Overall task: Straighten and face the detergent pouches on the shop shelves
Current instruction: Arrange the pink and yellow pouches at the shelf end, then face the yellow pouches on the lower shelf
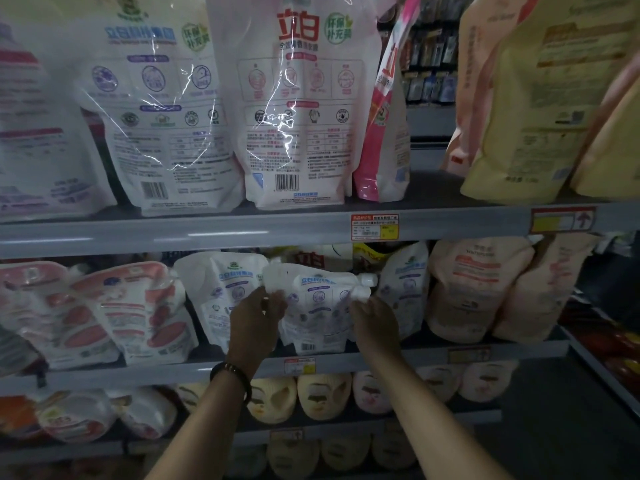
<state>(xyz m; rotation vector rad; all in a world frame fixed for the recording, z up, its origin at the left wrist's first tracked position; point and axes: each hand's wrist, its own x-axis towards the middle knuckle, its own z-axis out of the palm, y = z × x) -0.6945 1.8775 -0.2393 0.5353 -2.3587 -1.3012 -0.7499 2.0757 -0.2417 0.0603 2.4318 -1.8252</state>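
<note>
Head view, shop shelving, dim light.

- Pouch (317, 306): white with blue print, barcode low on its face. Stands on the middle shelf (485, 353) near the front edge, roughly upright, printed face toward the camera. White cap (369, 279) at its upper right corner.
- Left hand (256, 317): grips the pouch's upper left edge, fingers curled round it. Dark bracelet (231, 374) on the wrist.
- Right hand (375, 323): seen from the back, fingers curled on the pouch's right edge just below the cap (the fingertips themselves are hidden behind the pouch and hand).
- Neighbours on the middle shelf: a similar white pouch (216, 289) just to the left, leaning and partly behind the left hand; another (407, 282) just to the right; red-and-white packs (131, 313) further left, tilted; peach pouches (479, 289) further right.
- Top shelf (207, 232): large blue-print pouch (159, 109), red-print pouch (298, 105) beside it, a pink pouch (379, 133) turned edge-on, yellow pouches (530, 98) at far right. Price tag (374, 226) on the shelf's front rail.
- Below the middle shelf: a row of pale bottles (322, 396), blurred.
</note>
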